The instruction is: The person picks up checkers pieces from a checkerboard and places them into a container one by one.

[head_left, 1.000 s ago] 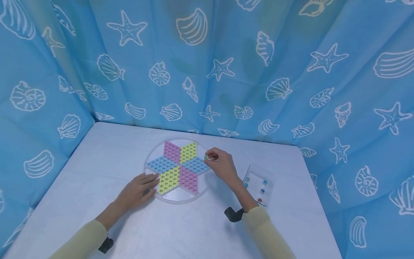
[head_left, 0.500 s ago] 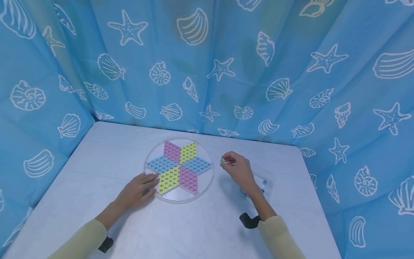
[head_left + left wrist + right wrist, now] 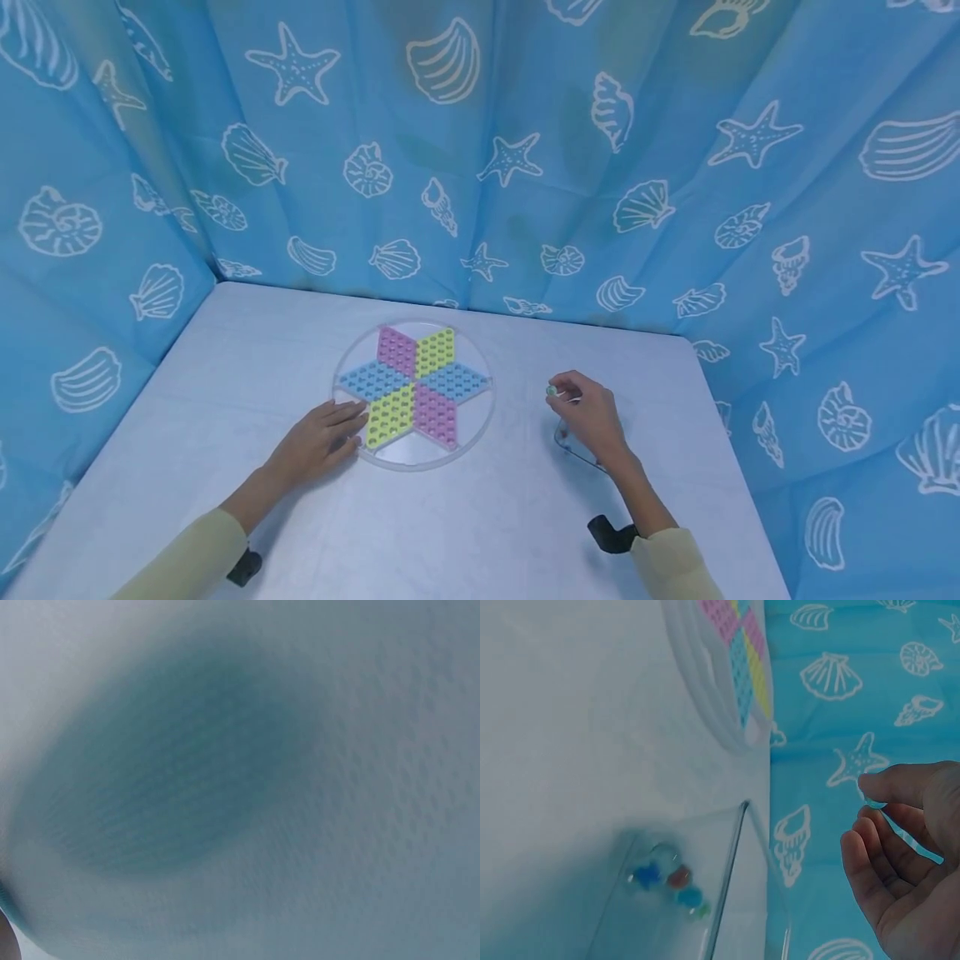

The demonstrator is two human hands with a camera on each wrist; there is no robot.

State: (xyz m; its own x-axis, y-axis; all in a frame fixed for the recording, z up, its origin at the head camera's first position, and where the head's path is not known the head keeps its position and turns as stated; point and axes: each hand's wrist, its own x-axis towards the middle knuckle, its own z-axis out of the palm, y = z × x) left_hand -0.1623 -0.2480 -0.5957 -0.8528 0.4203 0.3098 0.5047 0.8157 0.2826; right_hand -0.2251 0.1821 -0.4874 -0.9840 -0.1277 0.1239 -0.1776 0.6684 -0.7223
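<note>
Pastel star board point(image 3: 413, 388), pink, yellow and blue diamonds inside a clear round tray point(image 3: 480, 417), sits a bit left of the middle of the pale worktop point(image 3: 465, 533), closer to the far edge than the near one. The left hand point(image 3: 322, 437) lies flat on the worktop with its fingers straight and relaxed, fingertips touching the near-left rim of that round tray, gripping nothing. Its wrist camera is basically pressed against the surface, so all you get is a blurry grey-blue smudge, no help there.

The right hand point(image 3: 588, 412) is off to the right of the board, well apart from it, held above a clear square box point(image 3: 705, 900) that sits toward the right edge of the worktop. Thumb and forefinger are pinched together on a small greenish glass marble point(image 3: 551, 390). In the right wrist view you can see the marble point(image 3: 875, 802) at the fingertips with the other fingers loosely curled under it. The box has a handful of little marbles point(image 3: 671, 881) in one corner: blue, red, teal and a green one, all bunched close together.

Blue curtain point(image 3: 480, 150) with white shells and starfish hangs round the far and side edges of the worktop.
</note>
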